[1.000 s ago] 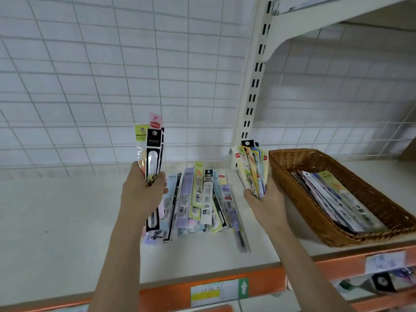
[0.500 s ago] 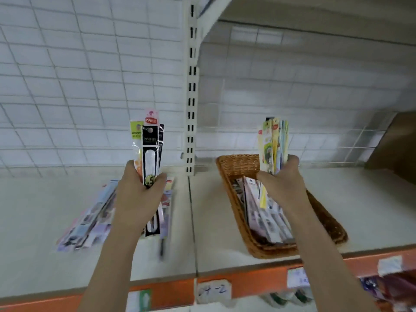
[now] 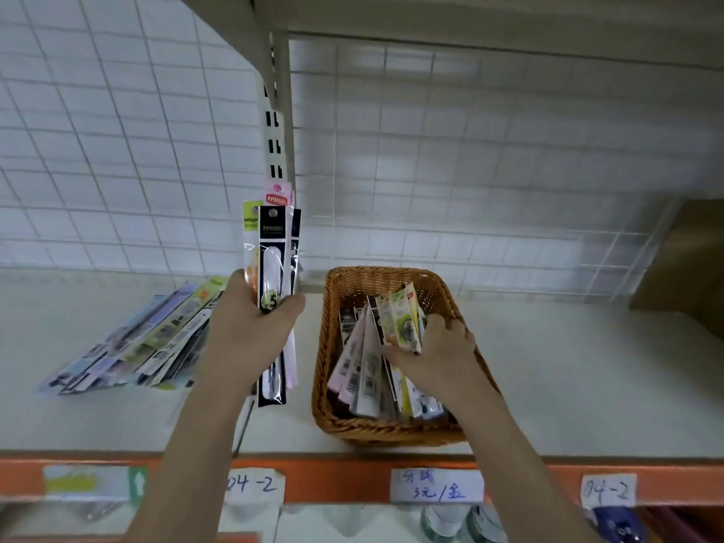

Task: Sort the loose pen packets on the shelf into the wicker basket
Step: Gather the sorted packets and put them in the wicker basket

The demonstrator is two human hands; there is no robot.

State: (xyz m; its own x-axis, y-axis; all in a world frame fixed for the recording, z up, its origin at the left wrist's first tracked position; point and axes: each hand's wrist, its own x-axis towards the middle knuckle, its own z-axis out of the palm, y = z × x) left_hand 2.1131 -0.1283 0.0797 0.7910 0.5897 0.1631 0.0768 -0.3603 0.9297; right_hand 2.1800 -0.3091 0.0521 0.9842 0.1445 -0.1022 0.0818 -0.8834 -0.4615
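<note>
Packets in the right hand: a small fan of pen packets (image 3: 399, 319), at least three with more edges hidden behind, long axis running front to back of the shelf, header cards tilted up toward the back wall; they sit inside the wicker basket, on top of the packets already there.
Packets in the basket: a layer of flat packets (image 3: 364, 370) (too overlapped to count), lengthwise along the basket, some leaning on its left wall.
Wicker basket: one (image 3: 344, 421), rectangular, long side front to back, standing near the front edge of the shelf, right of the upright post.
Right hand: one (image 3: 435, 352), reaching down into the basket, fingers curled round the fan and pinching it.
Packets in the left hand: an upright bundle (image 3: 272, 260), four headers visible (black in front, yellow-green at left, pink behind, dark at right), long axis vertical, headers up, held above the shelf just left of the basket.
Left hand: one (image 3: 250, 327), clenched round the bundle's lower half, thumb across the front.
Loose pile: a fanned heap of packets (image 3: 133, 346) lying flat on the shelf toward its left end, roughly eight or more, slanting from front left to back right; the left forearm covers its right side.
Shelf: white board (image 3: 587, 386) with an orange front edge (image 3: 344, 484) carrying four paper labels, two reading 04-2.
Around: a slotted upright post (image 3: 276, 150) at the back between bundle and basket; a wire grid back wall (image 3: 470, 170); a brown box (image 3: 681, 276) at the back right corner.
</note>
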